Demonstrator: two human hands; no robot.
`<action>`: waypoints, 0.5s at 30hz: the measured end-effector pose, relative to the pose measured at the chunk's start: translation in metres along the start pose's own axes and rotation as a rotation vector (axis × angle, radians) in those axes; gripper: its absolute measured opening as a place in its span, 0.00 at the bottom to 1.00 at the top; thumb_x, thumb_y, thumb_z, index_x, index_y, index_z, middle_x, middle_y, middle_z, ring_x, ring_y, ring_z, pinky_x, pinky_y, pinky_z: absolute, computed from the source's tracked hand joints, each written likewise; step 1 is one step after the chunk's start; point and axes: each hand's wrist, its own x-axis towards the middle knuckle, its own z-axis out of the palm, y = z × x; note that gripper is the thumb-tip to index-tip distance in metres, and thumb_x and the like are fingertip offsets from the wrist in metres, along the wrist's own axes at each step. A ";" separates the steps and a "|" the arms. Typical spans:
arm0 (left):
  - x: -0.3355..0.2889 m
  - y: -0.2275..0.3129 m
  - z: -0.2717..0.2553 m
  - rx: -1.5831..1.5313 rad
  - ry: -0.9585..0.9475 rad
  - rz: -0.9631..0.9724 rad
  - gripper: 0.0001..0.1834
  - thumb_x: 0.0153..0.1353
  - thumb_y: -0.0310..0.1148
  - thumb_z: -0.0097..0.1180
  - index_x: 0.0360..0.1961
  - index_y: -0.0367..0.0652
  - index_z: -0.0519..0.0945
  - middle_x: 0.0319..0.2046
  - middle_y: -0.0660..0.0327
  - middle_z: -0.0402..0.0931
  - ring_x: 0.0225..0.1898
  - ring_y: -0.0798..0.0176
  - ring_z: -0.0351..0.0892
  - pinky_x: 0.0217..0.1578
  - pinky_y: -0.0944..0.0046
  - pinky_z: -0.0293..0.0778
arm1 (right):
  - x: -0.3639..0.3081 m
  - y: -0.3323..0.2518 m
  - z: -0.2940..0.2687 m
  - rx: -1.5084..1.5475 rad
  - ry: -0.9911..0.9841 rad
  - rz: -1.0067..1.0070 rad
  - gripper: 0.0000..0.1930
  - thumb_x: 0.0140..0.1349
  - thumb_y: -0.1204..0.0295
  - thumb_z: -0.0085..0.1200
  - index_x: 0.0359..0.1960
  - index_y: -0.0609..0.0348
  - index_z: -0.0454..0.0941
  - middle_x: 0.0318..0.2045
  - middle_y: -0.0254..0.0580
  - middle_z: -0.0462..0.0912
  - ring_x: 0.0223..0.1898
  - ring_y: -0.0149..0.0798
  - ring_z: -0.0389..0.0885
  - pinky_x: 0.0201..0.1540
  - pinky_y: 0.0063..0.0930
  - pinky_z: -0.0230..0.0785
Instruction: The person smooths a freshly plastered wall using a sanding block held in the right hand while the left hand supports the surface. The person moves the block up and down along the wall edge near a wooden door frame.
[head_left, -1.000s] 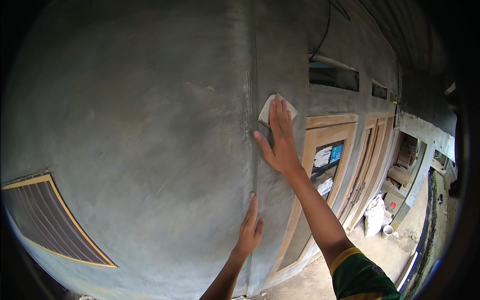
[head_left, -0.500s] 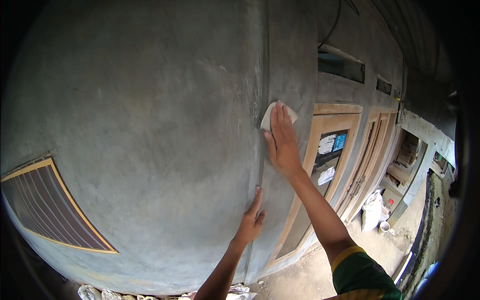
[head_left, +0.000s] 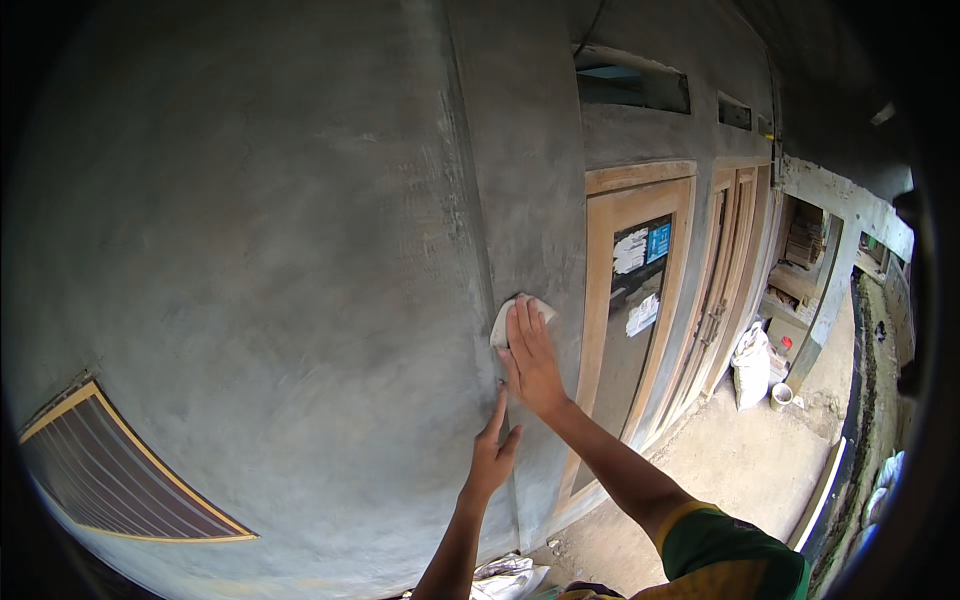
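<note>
A smooth grey plastered wall fills the left and middle of the view, with a narrow vertical groove where a raised strip meets it. My right hand lies with fingers stretched over a curved off-white sheet, pressing it against the strip beside the groove. Just below, my left hand has its index finger extended to the groove. Its thumb stands apart and the other fingers are bent; I see nothing held in it.
A wooden-framed window and a wooden door lie to the right. A yellow-framed striped panel is at lower left. White sacks and a small bucket stand on the sandy ground.
My right hand has slid down the strip with the sheet, coming close above my left fingertip. The view has shifted to the right; my left finger stays at the groove.
</note>
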 end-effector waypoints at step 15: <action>0.057 0.061 -0.017 0.257 0.178 0.245 0.32 0.83 0.32 0.51 0.82 0.29 0.62 0.82 0.38 0.61 0.83 0.37 0.61 0.80 0.46 0.61 | -0.034 0.016 0.000 0.102 0.065 0.220 0.37 0.82 0.69 0.49 0.86 0.71 0.49 0.85 0.68 0.51 0.86 0.70 0.47 0.85 0.62 0.42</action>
